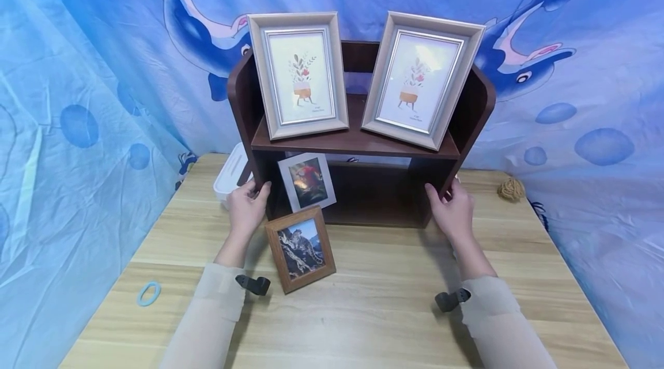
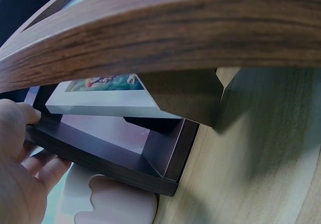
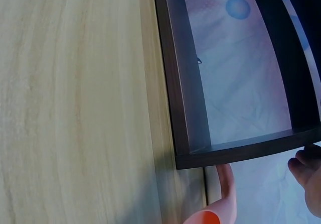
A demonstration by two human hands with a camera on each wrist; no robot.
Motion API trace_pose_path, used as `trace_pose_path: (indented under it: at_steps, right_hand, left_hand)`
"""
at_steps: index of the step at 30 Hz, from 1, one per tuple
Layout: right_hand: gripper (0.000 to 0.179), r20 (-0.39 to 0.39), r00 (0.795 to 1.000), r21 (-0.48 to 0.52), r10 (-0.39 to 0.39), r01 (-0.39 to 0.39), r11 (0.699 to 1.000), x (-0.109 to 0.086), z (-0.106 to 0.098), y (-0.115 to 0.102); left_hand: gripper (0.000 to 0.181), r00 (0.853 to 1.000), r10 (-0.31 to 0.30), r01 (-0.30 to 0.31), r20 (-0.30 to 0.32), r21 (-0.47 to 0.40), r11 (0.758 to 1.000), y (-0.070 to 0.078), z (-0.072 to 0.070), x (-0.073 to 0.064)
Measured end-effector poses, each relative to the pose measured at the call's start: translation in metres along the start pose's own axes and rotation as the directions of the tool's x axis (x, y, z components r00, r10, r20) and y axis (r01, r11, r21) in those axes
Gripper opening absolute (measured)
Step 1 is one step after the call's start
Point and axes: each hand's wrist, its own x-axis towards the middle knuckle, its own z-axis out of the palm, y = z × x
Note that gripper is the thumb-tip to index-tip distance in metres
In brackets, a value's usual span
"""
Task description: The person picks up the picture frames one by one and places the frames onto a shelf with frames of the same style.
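Note:
A dark brown two-tier shelf (image 1: 353, 153) stands on the table. My left hand (image 1: 246, 207) grips the front edge of its left side panel, thumb in front and fingers behind. Opposite, my right hand (image 1: 453, 210) holds the right side panel the same way. Two silver-beige picture frames (image 1: 302, 75) with flower-pot prints lean on the upper tier, the second frame (image 1: 419, 81) tilted on the right. A white frame (image 1: 308, 181) with a red bird picture sits at the lower tier's left. Before it, a brown wooden frame (image 1: 302, 249) with a leopard picture stands on the table.
A white container (image 1: 231, 170) is behind my left hand. A twine ball (image 1: 512, 189) lies at the back right, and a light blue ring (image 1: 148, 294) at the front left. A pink curved object (image 3: 225, 199) shows beside the shelf. Blue curtain (image 1: 596, 69) hangs behind.

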Motion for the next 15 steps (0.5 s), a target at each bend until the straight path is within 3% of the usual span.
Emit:
trace_pose_path:
  at_steps: [7,11,15]
  right_hand:
    - [0.018,-0.045,0.998,0.016,-0.034,0.035,0.999,0.000,0.001,-0.002]
    - [0.014,-0.076,0.995,0.019,-0.065,0.067,0.998,0.000,0.003,-0.001]
    - [0.011,-0.095,0.992,0.015,-0.082,0.084,0.996,0.000,0.003,0.001]
  left_hand:
    - [0.018,1.000,-0.021,0.021,0.014,-0.017,1.000,0.003,0.000,0.000]
    - [0.025,0.994,-0.052,0.060,0.096,-0.079,0.995,0.005,-0.006,-0.001]
    - [0.036,0.974,-0.122,0.148,0.189,-0.129,0.981,0.004,-0.015,-0.004]
